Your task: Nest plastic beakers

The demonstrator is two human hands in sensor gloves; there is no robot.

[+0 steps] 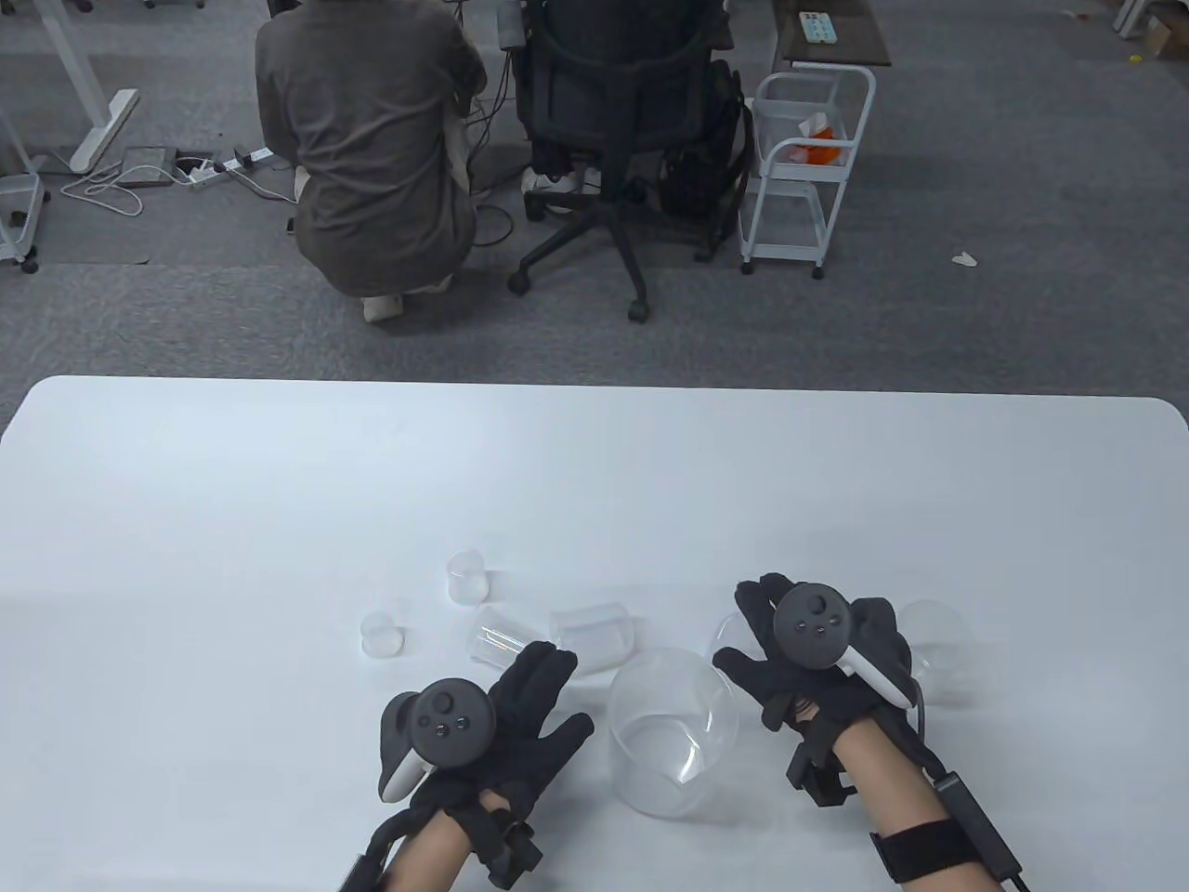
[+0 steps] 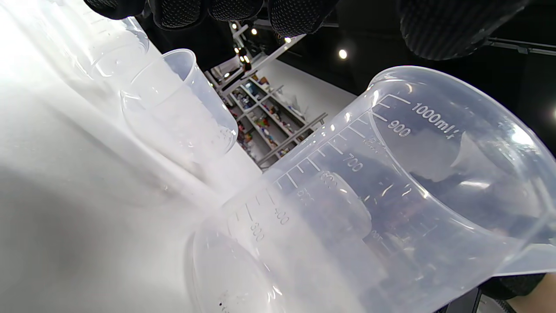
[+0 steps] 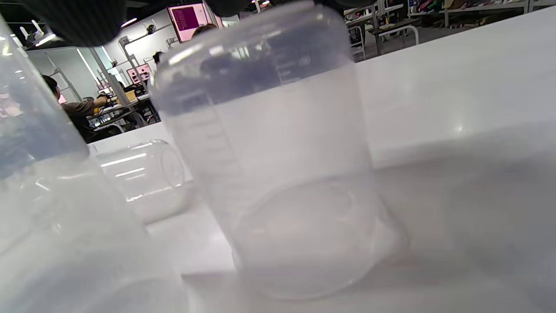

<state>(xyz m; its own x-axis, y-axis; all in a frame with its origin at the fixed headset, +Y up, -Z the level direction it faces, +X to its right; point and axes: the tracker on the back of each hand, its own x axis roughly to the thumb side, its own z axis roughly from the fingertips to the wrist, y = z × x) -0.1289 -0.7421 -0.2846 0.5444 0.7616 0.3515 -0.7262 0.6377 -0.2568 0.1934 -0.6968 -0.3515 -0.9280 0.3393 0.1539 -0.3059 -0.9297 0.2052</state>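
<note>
Several clear plastic beakers stand or lie on the white table (image 1: 594,465). The large 1000 ml beaker (image 1: 673,734) stands upright between my hands, and fills the right of the left wrist view (image 2: 391,195). Two mid-size beakers lie on their sides (image 1: 497,636) (image 1: 594,632) just beyond my left hand (image 1: 520,706), which is open with fingers spread and holds nothing. My right hand (image 1: 771,641) is spread above an upright beaker (image 3: 278,174), with the thumb off its wall. Another beaker (image 1: 934,641) stands to its right.
Two small beakers (image 1: 466,576) (image 1: 381,635) stand further left on the table. Beyond the table's far edge a crouching person (image 1: 372,158), an office chair (image 1: 613,121) and a white trolley (image 1: 799,167) are on the grey carpet.
</note>
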